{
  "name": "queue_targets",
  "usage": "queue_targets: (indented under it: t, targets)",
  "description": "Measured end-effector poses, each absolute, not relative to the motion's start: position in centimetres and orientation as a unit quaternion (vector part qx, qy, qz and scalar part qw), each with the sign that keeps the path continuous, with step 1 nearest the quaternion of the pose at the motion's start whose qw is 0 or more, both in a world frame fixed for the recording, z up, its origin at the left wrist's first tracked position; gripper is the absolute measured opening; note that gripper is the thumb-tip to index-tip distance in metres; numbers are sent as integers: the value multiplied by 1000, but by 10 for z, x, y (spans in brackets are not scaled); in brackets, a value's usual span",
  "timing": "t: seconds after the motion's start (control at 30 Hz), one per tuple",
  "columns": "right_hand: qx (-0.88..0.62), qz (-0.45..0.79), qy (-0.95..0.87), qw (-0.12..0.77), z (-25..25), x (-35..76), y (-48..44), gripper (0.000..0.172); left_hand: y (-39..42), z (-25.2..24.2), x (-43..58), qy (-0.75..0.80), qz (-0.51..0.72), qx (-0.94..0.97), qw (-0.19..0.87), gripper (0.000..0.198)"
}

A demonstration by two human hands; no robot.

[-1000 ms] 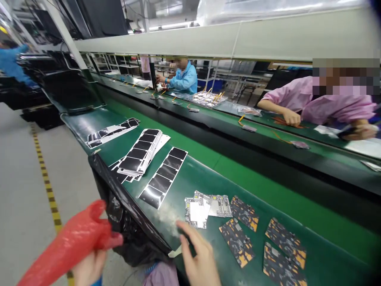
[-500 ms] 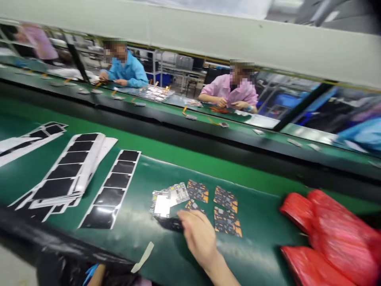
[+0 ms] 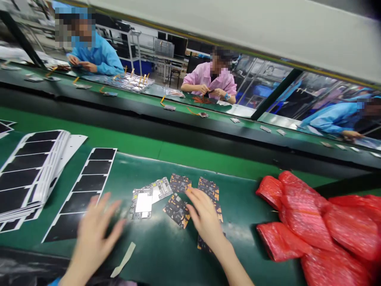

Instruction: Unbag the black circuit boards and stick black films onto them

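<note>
My right hand (image 3: 205, 216) lies flat, fingers stretched out, on a group of dark circuit boards with orange patches (image 3: 177, 209) on the green bench (image 3: 154, 254). My left hand (image 3: 97, 230) hovers open with spread fingers, blurred by motion, just left of two silver metal frames (image 3: 142, 203) and over the near end of a white strip of black rectangular films (image 3: 86, 186). Neither hand holds anything.
A stack of film strips (image 3: 28, 167) lies at the left. Red plastic bags (image 3: 312, 218) are piled at the right. A small pale tab (image 3: 123, 260) lies near the front edge. Across the conveyor belt (image 3: 190, 153), people in blue and pink coats (image 3: 208, 77) work at another bench.
The view has swung right. My left hand, which held a red bag a second ago, has come up empty over the bench. My right hand has slid onto the circuit boards.
</note>
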State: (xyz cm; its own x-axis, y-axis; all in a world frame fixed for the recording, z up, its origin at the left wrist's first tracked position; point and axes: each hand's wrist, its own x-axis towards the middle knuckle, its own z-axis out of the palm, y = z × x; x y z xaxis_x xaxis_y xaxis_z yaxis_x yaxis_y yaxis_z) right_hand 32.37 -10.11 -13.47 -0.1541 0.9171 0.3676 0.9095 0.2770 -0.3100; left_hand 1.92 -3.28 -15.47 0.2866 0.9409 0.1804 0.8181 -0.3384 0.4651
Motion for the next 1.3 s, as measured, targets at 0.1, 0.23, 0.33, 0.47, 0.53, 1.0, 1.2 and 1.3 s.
queue_targets:
  t: [0.1, 0.23, 0.33, 0.47, 0.53, 1.0, 1.2, 1.3]
  targets:
    - [-465, 71, -863, 186, -127, 290, -29, 43, -27, -162, 24, 390, 218, 893, 58, 52]
    - [-377, 116, -904, 163, -130, 273, 12, 35, -22, -154, 25, 290, 249, 924, -26, 37]
    - [-371, 152, -891, 213, -129, 282, 7, 20, -32, -132, 13, 304, 297, 904, -41, 31]
    - [-469, 200, -781, 361, -120, 306, -15, 26, -48, -120, 10, 428, 354, 832, -13, 31]
    - [-539, 226, -685, 436, -116, 318, -30, 33, -55, -128, 19, 458, 356, 814, 16, 32]
    - [-574, 471, -216, 634, -115, 331, -125, 66, 36, -135, 89, 276, 113, 954, -10, 39]
    - [-647, 410, -236, 598, -120, 336, -136, 47, 29, -147, 94, 261, 38, 964, 10, 46]
    - [-642, 403, -251, 603, -118, 334, -134, 45, 34, -141, 89, 296, 51, 953, 34, 48]
